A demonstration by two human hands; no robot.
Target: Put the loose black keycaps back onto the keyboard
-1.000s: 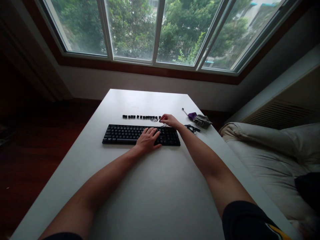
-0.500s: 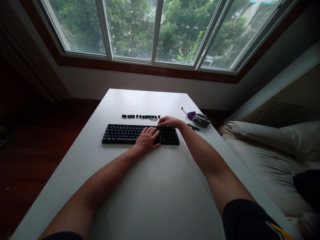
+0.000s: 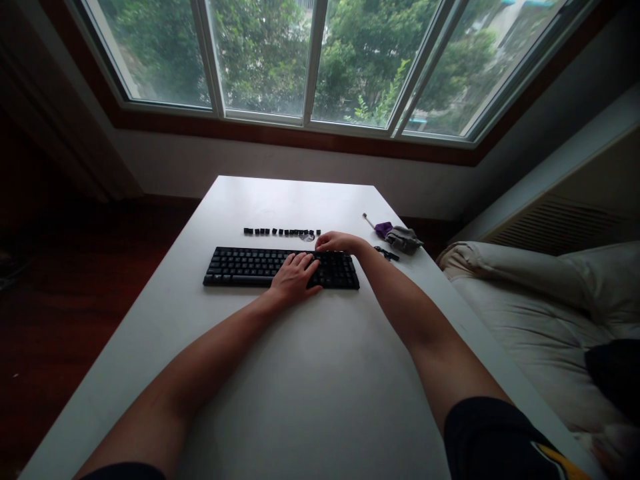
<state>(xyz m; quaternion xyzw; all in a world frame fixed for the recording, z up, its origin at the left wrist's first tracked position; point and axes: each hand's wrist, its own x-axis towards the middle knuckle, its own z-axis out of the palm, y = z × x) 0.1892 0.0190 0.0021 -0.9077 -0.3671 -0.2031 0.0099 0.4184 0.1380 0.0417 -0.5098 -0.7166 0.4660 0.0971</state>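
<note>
A black keyboard (image 3: 240, 267) lies on the white table. My left hand (image 3: 295, 275) rests on its right-of-middle part, fingers spread over the keys and thumb near the front edge. At the keyboard's back edge, my right hand (image 3: 340, 243) is bent down with thumb and fingers pinched together. Whatever those fingertips hold is too small and hidden to tell. Behind the keyboard, several loose black keycaps (image 3: 275, 232) form a row. A small clear, shiny item (image 3: 307, 237) sits at the row's right end, close to my right fingertips.
On the table's right side are a grey and purple cloth (image 3: 404, 239), a thin brush-like stick (image 3: 368, 220) and a dark cable (image 3: 387, 254). A beige sofa (image 3: 520, 300) stands along the right. Beyond the white table (image 3: 295, 197) is a window (image 3: 270, 60).
My right hand has come from beside the keycap row, where a small dark piece showed at its fingertips, down to the keyboard's back edge. My left hand has stayed put.
</note>
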